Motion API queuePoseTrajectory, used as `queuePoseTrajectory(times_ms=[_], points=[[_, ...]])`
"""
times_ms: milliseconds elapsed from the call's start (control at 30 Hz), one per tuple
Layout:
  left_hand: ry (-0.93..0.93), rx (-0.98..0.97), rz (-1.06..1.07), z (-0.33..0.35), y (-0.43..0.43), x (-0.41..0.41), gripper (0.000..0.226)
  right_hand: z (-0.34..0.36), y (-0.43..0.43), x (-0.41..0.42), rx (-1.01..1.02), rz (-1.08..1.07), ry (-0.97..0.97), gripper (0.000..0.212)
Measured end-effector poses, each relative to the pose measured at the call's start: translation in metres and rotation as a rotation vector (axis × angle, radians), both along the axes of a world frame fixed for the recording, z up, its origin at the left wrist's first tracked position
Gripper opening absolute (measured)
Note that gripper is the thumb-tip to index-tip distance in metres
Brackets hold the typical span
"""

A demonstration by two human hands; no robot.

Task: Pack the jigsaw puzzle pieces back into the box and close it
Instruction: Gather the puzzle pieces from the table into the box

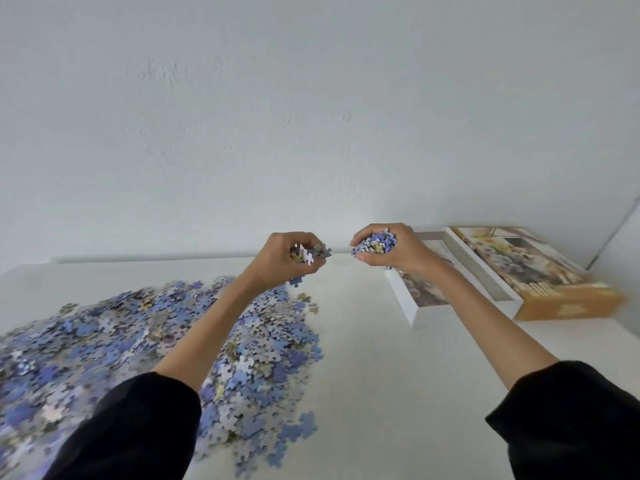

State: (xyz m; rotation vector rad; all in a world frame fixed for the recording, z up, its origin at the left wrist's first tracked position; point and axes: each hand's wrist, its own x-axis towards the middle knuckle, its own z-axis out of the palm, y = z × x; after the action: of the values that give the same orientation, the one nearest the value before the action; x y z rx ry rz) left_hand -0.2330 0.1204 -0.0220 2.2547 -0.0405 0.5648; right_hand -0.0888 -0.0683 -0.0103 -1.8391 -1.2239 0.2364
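Your left hand [277,258] and right hand [398,254] curl their fingers [296,236] round loose puzzle pieces [375,244]; these look light and spill-prone, so cup underneath.

Wall [311,98]: plain off-white with a faint blue-grey cast, lightly textured plaster with a few small bumps. It fills the upper half of the view. Table [381,375]: flat matte white top, its back edge running along the foot of the wall, with a thin shadow line at that joint. Side wall [632,258] at far right, 1 corner seam. Light soft and even, shadows faint.
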Motion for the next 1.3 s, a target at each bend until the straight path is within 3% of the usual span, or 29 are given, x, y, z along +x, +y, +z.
queuePoseTrajectory(times_ms=[367,767,933,1100,1300], points=[[0.061,-0.06,-0.133,-0.006,-0.103,0.122,0.008,-0.014,-0.084,0.135,-0.125,-0.123,-0.051,0.014],[0.193,0.383,-0.282,-0.065,-0.149,0.218,0.023,-0.074,-0.066,0.212,-0.235,-0.162,-0.06,0.014],[0.255,0.415,-0.363,-0.069,-0.147,0.225,0.027,-0.08,-0.062,0.221,-0.187,-0.18,-0.014,0.015],[0.194,0.306,-0.417,-0.068,-0.151,0.224,0.019,-0.077,-0.061,0.215,-0.131,-0.216,0.006,0.008],[0.055,0.078,-0.316,-0.056,-0.139,0.204,0.016,-0.067,-0.066,0.203,-0.109,-0.233,-0.013,0.01]])
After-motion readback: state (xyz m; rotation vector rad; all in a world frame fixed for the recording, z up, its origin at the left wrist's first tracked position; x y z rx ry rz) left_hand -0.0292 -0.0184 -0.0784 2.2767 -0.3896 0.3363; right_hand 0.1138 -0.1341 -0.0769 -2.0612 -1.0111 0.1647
